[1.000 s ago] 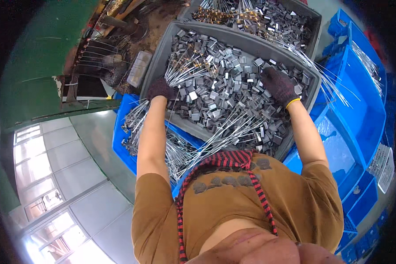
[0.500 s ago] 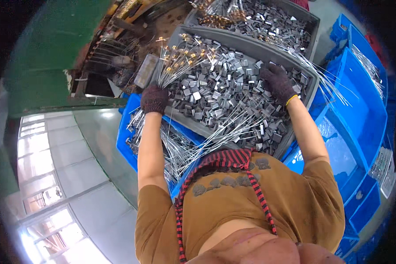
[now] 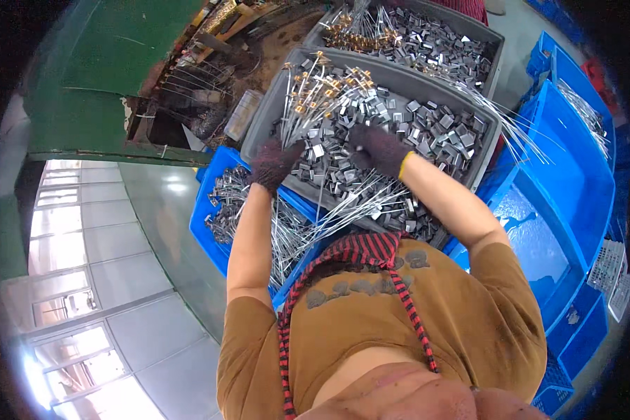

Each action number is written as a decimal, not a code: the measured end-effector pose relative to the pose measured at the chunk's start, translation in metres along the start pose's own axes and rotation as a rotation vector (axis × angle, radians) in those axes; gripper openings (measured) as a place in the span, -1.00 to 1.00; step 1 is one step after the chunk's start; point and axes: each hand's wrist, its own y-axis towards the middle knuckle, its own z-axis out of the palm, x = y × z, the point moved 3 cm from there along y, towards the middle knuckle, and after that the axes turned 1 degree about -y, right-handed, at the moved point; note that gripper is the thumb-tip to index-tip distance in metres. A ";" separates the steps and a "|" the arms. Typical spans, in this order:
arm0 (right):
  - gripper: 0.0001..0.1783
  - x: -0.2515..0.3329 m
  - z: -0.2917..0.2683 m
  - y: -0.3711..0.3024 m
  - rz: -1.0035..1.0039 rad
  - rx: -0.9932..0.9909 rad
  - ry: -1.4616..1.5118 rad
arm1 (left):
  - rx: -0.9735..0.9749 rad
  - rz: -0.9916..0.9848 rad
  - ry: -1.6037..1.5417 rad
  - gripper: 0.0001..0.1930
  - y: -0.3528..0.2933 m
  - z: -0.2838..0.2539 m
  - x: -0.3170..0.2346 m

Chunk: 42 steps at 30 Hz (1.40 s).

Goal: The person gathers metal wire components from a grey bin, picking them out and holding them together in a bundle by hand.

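Note:
My left hand (image 3: 276,162), in a dark knitted glove, is closed round the lower ends of a bundle of thin metal rods (image 3: 323,89) with brass-coloured tips. The bundle fans out away from me over the left part of a grey tray (image 3: 407,73). Small, bent silvery metal pieces (image 3: 437,133) are heaped in this tray. Down among them, near the middle, is my gloved right hand (image 3: 379,149), its fingers curled together. Whatever lies between those fingers is hidden. More bare rods (image 3: 364,204) lie across the tray's near edge, just below my right hand.
A blue bin (image 3: 220,262) of rods stands left of my body. Beyond the tray, a second grey tray (image 3: 493,42) holds similar pieces and tipped rods. Rods (image 3: 514,133) overhang the right edge. Blue crates (image 3: 584,182) stand at right; green machinery (image 3: 84,119) at left.
My right hand has moved left from the tray's right end to its middle. My left hand has shifted slightly right and nearer me, with the rod bundle moving along.

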 end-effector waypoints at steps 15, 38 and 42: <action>-0.70 0.109 0.035 0.038 -0.033 0.012 -0.079 | -0.074 0.106 -0.321 -0.65 -0.068 -0.012 -0.052; -0.43 0.159 0.031 -0.016 0.333 -0.072 0.747 | -0.596 0.050 0.105 -0.66 -0.189 -0.043 0.043; -0.48 0.159 0.045 -0.013 0.383 -0.110 0.832 | -0.655 0.071 0.040 -0.67 -0.195 -0.033 0.065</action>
